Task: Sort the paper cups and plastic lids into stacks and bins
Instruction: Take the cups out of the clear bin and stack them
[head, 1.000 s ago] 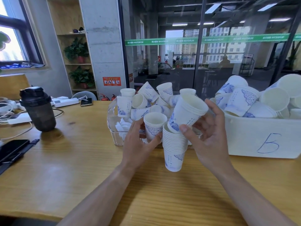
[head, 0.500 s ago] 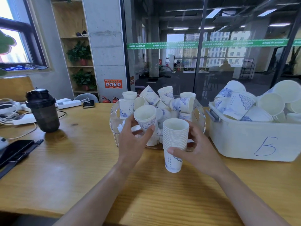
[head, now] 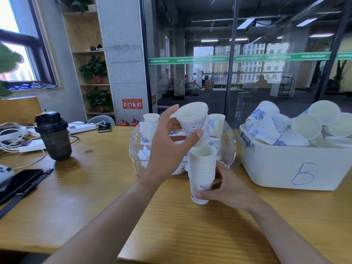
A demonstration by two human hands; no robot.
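Observation:
A tall stack of white paper cups (head: 202, 168) with blue print stands on the wooden table in front of me. My right hand (head: 226, 187) grips the stack near its base. My left hand (head: 167, 147) holds a single paper cup (head: 193, 121), tilted, just above and left of the stack's top. Behind them a clear plastic bin (head: 136, 149) holds several loose cups and white lids. At the right a white bin marked with a blue "5" (head: 297, 166) is heaped with more cups.
A dark shaker bottle (head: 54, 136) stands at the left of the table. Near the left edge lie a black phone (head: 17, 182), white cables and a power strip (head: 81, 127). A glass wall rises behind the bins.
My left hand has lifted the single cup from beside the clear bin up and right, over the stack. My right hand slid down to the stack's base.

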